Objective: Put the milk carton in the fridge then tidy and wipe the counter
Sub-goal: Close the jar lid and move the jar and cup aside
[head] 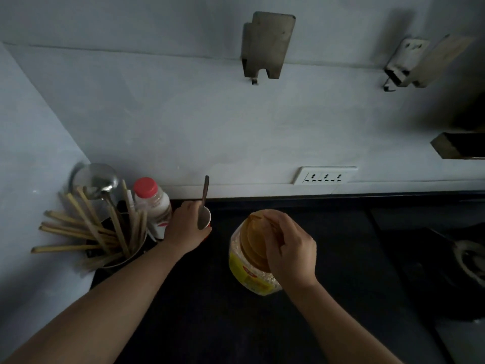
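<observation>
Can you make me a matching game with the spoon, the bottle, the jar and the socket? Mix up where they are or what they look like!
Things:
1 spoon
2 bottle
3 jar
4 socket

Clues:
A on the wall
B held by the right hand
C standing in the cup
D has a red cap

Pairs: 1-C, 2-D, 3-B, 4-A
</observation>
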`<state>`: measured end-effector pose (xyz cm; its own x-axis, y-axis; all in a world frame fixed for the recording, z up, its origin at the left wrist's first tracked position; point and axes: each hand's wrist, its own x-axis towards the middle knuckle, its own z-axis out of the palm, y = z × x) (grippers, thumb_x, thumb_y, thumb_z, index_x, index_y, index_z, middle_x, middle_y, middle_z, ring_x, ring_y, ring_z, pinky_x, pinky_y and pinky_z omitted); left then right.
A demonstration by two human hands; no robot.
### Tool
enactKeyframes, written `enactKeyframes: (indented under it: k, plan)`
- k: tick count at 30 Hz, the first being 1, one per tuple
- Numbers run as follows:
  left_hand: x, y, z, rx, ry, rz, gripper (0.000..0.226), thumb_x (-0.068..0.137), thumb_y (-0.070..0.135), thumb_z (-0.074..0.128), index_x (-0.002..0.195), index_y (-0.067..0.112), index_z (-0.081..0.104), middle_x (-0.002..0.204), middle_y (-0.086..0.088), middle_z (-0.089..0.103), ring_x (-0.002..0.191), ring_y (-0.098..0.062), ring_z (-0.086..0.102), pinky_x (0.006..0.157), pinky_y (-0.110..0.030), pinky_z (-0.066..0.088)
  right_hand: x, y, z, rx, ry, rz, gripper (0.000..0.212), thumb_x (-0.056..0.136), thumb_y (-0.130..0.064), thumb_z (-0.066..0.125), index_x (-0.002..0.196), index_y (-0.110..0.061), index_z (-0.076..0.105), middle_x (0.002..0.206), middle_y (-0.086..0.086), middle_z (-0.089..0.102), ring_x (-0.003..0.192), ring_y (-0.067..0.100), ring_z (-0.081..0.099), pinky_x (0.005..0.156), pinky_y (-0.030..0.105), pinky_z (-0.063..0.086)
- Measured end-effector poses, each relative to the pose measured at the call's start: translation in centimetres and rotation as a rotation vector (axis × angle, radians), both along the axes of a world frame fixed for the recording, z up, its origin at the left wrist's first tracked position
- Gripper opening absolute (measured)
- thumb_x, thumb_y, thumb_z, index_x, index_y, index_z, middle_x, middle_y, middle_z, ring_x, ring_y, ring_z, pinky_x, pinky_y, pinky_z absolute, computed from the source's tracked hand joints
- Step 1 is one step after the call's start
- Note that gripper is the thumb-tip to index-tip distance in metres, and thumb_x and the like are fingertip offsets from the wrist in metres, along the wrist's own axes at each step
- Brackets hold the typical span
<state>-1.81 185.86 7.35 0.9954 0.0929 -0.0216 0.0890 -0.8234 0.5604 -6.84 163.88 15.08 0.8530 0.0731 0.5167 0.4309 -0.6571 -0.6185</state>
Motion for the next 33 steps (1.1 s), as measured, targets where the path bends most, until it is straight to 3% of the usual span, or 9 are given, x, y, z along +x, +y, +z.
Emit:
enactKeyframes:
  k: [11, 16, 18, 22, 26, 28, 30, 33]
  plan:
    - [-0.5, 0.1, -1.2, 0.063, -0.014, 0.017, 0.084, 0.068, 0.030, 0.079, 0.136, 0.005, 0.037, 0.139, -0.017, 0.040, 0.130, -0.032, 0.036, 0.108, -0.041, 0.032, 0.0, 0.1, 0.0, 0.016, -0.040, 0.002, 0.016, 0.089, -0.027, 0.053, 0.103, -0.030, 0.059, 0.095, -0.018, 0.066, 0.081, 0.000, 0.060, 0.063, 0.006, 0.047]
    - [-3.9, -0.6, 0.0, 0.083, -0.161, 0.002, 0.077, 0.076, 0.025, 0.073, 0.138, 0.007, 0.032, 0.144, -0.013, 0.035, 0.134, -0.029, 0.032, 0.108, -0.043, 0.035, 0.4, -0.1, -0.2, -0.021, -0.034, 0.008, 0.016, 0.089, -0.024, 0.055, 0.103, -0.026, 0.063, 0.093, -0.012, 0.069, 0.074, 0.000, 0.060, 0.060, 0.007, 0.046]
    - [-5.8, -0.6, -0.3, 0.113, -0.188, -0.031, 0.077, 0.077, 0.026, 0.071, 0.139, 0.008, 0.030, 0.143, -0.012, 0.037, 0.134, -0.028, 0.034, 0.106, -0.044, 0.037, 0.9, 0.0, -0.3, -0.030, -0.036, -0.003, 0.016, 0.089, -0.025, 0.054, 0.102, -0.024, 0.064, 0.091, -0.011, 0.070, 0.076, -0.003, 0.057, 0.061, 0.001, 0.040]
    - [-9.2, -0.6, -1.9, 0.144, -0.149, -0.038, 0.073, 0.078, 0.029, 0.069, 0.138, 0.005, 0.034, 0.140, -0.014, 0.043, 0.130, -0.027, 0.040, 0.104, -0.040, 0.040, 2.5, 1.0, -0.2, -0.050, -0.043, -0.019, 0.016, 0.088, -0.024, 0.053, 0.098, -0.020, 0.065, 0.085, -0.007, 0.070, 0.072, -0.002, 0.055, 0.060, 0.000, 0.033]
    - [-10.7, -0.8, -3.9, 0.153, -0.075, -0.085, 0.062, 0.081, 0.032, 0.064, 0.134, 0.009, 0.042, 0.130, -0.010, 0.054, 0.121, -0.022, 0.050, 0.101, -0.029, 0.037, 4.5, 2.1, -0.1, -0.054, -0.078, -0.001, 0.020, 0.089, -0.028, 0.050, 0.097, -0.018, 0.065, 0.078, -0.003, 0.069, 0.064, 0.006, 0.059, 0.051, 0.012, 0.039]
    - [-10.7, -0.8, -5.2, 0.197, -0.020, -0.095, 0.059, 0.083, 0.042, 0.050, 0.133, 0.012, 0.044, 0.130, -0.008, 0.055, 0.120, -0.023, 0.052, 0.099, -0.033, 0.041, 5.5, 2.6, -0.1, -0.054, -0.091, 0.010, 0.022, 0.089, -0.029, 0.049, 0.097, -0.017, 0.066, 0.080, -0.002, 0.070, 0.064, 0.013, 0.063, 0.049, 0.023, 0.046]
    - [-10.7, -0.8, -6.3, 0.256, 0.068, -0.088, 0.060, 0.083, 0.047, 0.038, 0.133, 0.016, 0.046, 0.135, -0.007, 0.053, 0.123, -0.024, 0.051, 0.098, -0.042, 0.046, 6.5, 3.0, -0.1, -0.060, -0.105, 0.015, 0.021, 0.089, -0.027, 0.050, 0.097, -0.016, 0.066, 0.081, -0.002, 0.071, 0.064, 0.015, 0.064, 0.051, 0.022, 0.044]
    - [-11.1, -1.1, -7.2, 0.323, 0.140, -0.074, 0.058, 0.082, 0.046, 0.035, 0.130, 0.018, 0.051, 0.136, -0.007, 0.053, 0.121, -0.026, 0.054, 0.092, -0.045, 0.048, 8.1, 3.5, -0.1, -0.073, -0.108, 0.035, 0.016, 0.088, -0.022, 0.054, 0.097, -0.015, 0.066, 0.081, -0.001, 0.070, 0.064, 0.016, 0.063, 0.053, 0.020, 0.040]
